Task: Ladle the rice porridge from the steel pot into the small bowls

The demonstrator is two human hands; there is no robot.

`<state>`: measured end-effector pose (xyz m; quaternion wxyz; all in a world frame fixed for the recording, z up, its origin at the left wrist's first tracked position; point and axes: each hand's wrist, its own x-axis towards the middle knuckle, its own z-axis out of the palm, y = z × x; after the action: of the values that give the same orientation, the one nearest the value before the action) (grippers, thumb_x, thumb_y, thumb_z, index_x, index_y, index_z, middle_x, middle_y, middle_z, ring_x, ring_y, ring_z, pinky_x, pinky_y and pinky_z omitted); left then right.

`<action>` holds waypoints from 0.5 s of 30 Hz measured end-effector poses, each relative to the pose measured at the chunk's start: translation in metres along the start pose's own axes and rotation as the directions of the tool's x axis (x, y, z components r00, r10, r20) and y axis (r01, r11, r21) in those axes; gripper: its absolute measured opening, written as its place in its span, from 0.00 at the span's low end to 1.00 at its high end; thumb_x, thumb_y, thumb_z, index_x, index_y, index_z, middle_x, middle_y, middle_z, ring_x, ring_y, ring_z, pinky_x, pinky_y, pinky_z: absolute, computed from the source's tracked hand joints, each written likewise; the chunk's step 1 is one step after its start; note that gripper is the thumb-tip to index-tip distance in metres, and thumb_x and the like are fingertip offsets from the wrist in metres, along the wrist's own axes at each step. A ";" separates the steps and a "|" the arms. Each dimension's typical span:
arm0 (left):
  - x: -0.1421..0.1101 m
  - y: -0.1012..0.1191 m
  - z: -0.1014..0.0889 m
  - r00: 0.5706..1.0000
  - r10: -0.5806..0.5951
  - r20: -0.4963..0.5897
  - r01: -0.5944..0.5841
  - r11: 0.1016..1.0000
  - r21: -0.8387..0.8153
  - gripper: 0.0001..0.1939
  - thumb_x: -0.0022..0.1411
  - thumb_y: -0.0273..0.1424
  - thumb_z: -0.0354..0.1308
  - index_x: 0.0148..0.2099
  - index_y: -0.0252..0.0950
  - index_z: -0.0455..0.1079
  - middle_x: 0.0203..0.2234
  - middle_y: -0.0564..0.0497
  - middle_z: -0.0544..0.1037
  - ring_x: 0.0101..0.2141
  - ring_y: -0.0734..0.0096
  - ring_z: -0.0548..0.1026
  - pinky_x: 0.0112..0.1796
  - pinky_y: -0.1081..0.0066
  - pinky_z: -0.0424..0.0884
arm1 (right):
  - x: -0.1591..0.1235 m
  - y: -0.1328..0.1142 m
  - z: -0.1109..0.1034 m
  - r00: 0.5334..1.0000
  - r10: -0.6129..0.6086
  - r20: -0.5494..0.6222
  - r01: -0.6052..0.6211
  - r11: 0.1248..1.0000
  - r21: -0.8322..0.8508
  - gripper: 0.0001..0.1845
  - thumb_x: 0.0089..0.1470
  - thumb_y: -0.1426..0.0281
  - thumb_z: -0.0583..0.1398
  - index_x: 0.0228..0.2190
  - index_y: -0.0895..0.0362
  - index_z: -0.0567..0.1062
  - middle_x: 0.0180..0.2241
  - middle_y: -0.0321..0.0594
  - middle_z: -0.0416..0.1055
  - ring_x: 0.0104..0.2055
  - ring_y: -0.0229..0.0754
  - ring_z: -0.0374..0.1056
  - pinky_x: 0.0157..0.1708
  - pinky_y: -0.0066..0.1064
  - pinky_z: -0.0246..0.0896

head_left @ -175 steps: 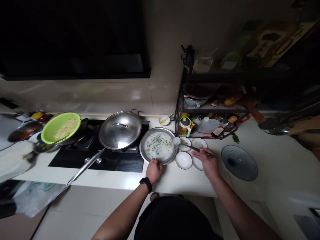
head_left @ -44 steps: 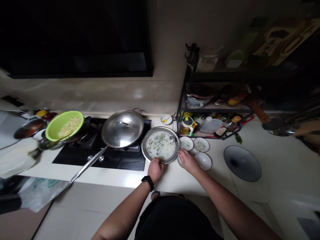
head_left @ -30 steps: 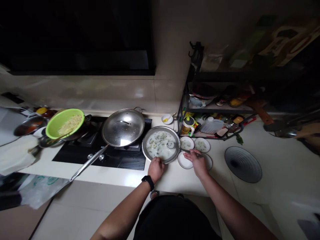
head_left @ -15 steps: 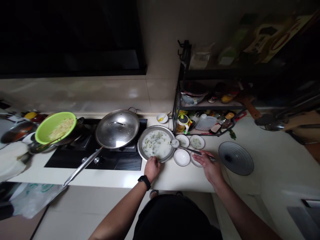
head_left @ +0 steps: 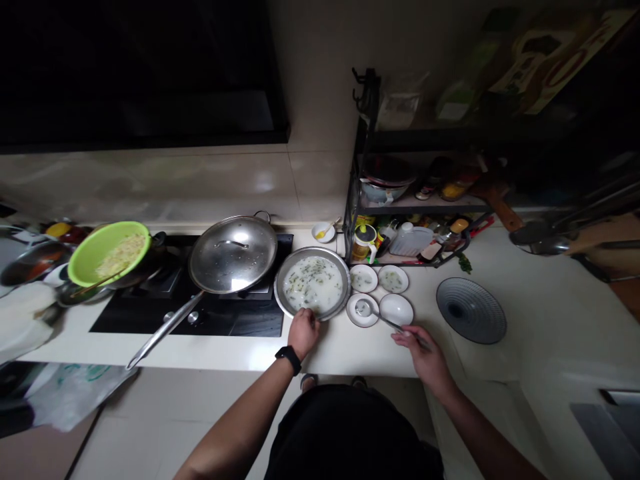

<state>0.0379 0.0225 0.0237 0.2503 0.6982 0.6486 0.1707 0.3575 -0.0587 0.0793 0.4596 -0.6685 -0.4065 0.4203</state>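
Note:
My right hand (head_left: pixel 423 350) is closed around the handle of a ladle (head_left: pixel 384 319). The ladle's head is over the front-left small white bowl (head_left: pixel 356 321), tilted above or in it. Beside that bowl stands another white bowl (head_left: pixel 397 310) with nothing visible inside. Behind them, the back-left bowl (head_left: pixel 364 279) and back-right bowl (head_left: pixel 393 280) hold whitish soup with green bits. With its fingers curled, my left hand (head_left: pixel 304 333) grips the near rim of a metal basin (head_left: pixel 280 293). White soup (head_left: pixel 315 283) with chopped greens fills the basin.
Left of the basin, a lidded pan (head_left: pixel 234 257) sits on the black stove (head_left: pixel 240 320), its long handle reaching past the counter edge. A green basin (head_left: pixel 83 267) stands further left. Behind the bowls is a seasoning rack (head_left: pixel 417 212). A grey ridged bowl (head_left: pixel 475 313) lies at right.
The ladle has moved from between the basin rim and the back-left bowl to the front-left bowl. My right hand has shifted toward me, uncovering the front-right bowl. My left hand stays on the rim.

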 end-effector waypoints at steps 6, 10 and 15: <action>-0.001 -0.001 0.001 1.000 0.007 -0.013 -0.007 1.000 -0.015 0.05 0.62 0.25 0.55 0.33 0.38 0.66 0.31 0.46 0.72 0.36 0.62 0.72 0.41 0.65 0.68 | -0.012 0.007 -0.006 0.761 -0.432 0.484 0.638 0.635 -0.436 0.14 0.62 0.66 0.57 0.45 0.50 0.81 0.48 0.47 0.80 0.48 0.51 0.78 0.49 0.42 0.75; -0.001 -0.001 0.000 1.000 -0.001 -0.008 0.001 1.000 -0.026 0.04 0.62 0.25 0.56 0.34 0.38 0.67 0.32 0.46 0.73 0.36 0.61 0.72 0.41 0.65 0.68 | -0.015 0.007 -0.007 0.674 -0.484 0.558 0.738 0.482 -0.473 0.16 0.63 0.69 0.55 0.47 0.51 0.80 0.47 0.47 0.80 0.47 0.50 0.78 0.47 0.40 0.77; -0.001 -0.001 0.000 1.000 -0.003 0.003 0.003 0.999 -0.038 0.04 0.62 0.25 0.56 0.34 0.37 0.67 0.34 0.46 0.73 0.37 0.62 0.72 0.41 0.65 0.68 | -0.005 -0.016 0.013 0.709 -0.549 0.443 0.706 0.562 -0.432 0.15 0.65 0.68 0.56 0.49 0.51 0.78 0.49 0.47 0.79 0.49 0.49 0.77 0.50 0.41 0.75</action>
<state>0.0365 0.0218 0.0232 0.2647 0.6928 0.6459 0.1814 0.3413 -0.0561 0.0928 0.2988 -0.5219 -0.7813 0.1672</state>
